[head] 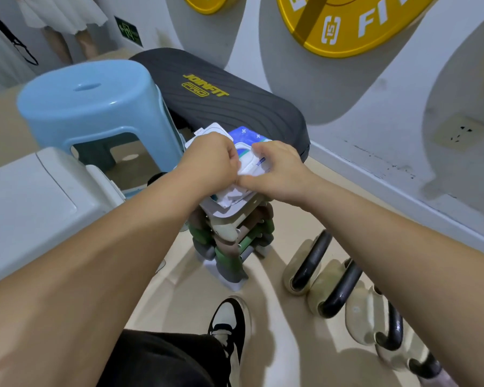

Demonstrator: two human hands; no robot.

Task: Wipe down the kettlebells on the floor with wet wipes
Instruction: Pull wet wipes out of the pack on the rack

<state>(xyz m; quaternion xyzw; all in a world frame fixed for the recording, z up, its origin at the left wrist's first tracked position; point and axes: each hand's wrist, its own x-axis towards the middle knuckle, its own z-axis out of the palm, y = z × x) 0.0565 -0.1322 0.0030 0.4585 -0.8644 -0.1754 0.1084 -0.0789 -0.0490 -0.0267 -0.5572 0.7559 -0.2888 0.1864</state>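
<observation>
Left forearm (pixel 95 247) and right forearm (pixel 389 233): bare up to the near frame edge. Near leg: black fabric trousers (pixel 162 358). Foot: low black-and-white sneaker (pixel 231 322) with white toe panel, black overlays, white laces and pale sole.

One wide head-worn camera looks forward and down, near the floor (pixel 179 289).

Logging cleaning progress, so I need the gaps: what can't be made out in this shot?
Head view:
- wipes pack: mostly covered by left hand and right hand gripping it; label unreadable.
- kettlebells: row partly behind the right forearm, cut off bottom right; count unclear.
</observation>
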